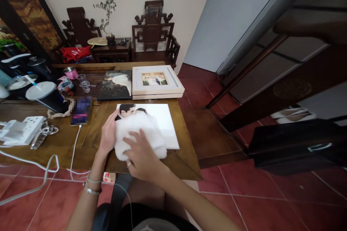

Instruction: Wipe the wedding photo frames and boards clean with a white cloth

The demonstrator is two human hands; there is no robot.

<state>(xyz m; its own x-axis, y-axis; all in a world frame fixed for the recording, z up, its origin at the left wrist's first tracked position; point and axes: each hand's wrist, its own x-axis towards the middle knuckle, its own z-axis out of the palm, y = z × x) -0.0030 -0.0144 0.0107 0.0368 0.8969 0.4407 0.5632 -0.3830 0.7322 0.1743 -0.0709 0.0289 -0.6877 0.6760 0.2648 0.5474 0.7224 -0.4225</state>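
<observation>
A white fluffy cloth (154, 130) lies bunched over the lower left part of a white photo panel (169, 126), which shows two people close together. My right hand (142, 155) rests on top of the cloth, fingers spread. At the panel's left edge, my left hand (108, 133) is held upright, its fingers stretched out along the edge and the cloth. The cloth hides the middle of the picture. Both the panel and the cloth are on the wooden table (187, 151), near its right front corner.
Behind the panel are a framed photo (157, 79) stacked on another frame and a dark photo panel (115, 85). Left are a charging phone (81, 111), a lidded cup (46, 95) and a power strip (23, 130) with cables. Wooden chairs (153, 32) stand behind.
</observation>
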